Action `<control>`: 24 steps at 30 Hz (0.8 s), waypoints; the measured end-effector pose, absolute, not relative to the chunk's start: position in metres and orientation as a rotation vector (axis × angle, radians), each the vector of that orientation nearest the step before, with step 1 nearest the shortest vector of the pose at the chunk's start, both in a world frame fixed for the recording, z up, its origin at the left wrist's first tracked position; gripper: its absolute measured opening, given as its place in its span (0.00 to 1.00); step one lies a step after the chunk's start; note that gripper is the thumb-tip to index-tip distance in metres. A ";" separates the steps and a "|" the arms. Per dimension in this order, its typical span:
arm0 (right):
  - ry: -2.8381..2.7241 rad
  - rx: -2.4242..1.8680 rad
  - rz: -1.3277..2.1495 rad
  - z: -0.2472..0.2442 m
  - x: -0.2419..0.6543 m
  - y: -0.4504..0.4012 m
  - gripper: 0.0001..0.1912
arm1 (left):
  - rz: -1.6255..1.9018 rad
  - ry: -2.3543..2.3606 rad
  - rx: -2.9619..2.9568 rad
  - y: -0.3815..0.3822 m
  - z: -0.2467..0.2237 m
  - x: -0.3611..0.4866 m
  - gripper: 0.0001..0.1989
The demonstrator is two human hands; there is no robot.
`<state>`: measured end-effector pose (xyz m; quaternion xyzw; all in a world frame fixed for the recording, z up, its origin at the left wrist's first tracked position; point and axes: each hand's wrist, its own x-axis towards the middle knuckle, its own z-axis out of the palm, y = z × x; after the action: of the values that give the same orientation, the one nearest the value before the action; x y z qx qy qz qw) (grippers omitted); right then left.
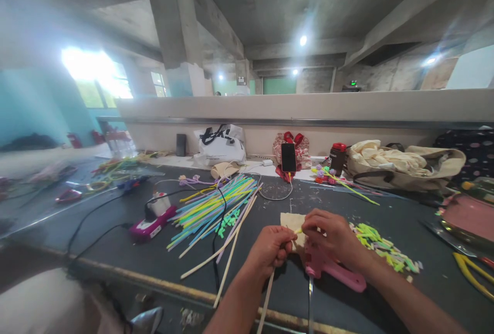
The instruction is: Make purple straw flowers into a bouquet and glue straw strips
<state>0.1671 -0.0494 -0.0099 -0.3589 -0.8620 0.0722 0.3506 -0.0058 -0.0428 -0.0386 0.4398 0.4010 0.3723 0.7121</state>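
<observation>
My left hand [273, 249] is closed in a pinch on a cream chenille stem [266, 300], whose long end hangs down past the table edge. Close beside it, my right hand [328, 233] pinches a small yellow piece [298, 231] at the stem's upper end. Under the fingertips lies a beige cloth or card square [290, 218]. A pink glue gun [335, 270] rests on the table below my right hand, partly hidden by it. Short yellow, green and lilac cut pieces [386, 249] are heaped right of that hand.
Left of my hands lies a bundle of coloured chenille stems [216, 210] with small green pieces [229, 222]. A purple power strip [153, 226] trails black cables. Behind stand a phone [288, 157], a dark bottle [337, 159] and bags. Yellow-handled scissors [469, 275] lie far right.
</observation>
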 end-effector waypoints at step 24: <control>-2.275 -0.968 0.034 -0.020 0.167 -0.047 0.06 | 0.824 0.895 1.041 -0.043 -0.042 -0.005 0.05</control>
<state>0.1672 -0.0471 -0.0195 -0.3698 -0.8691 0.0132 0.3283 -0.0050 -0.0428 -0.0420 0.4667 0.4013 0.3695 0.6962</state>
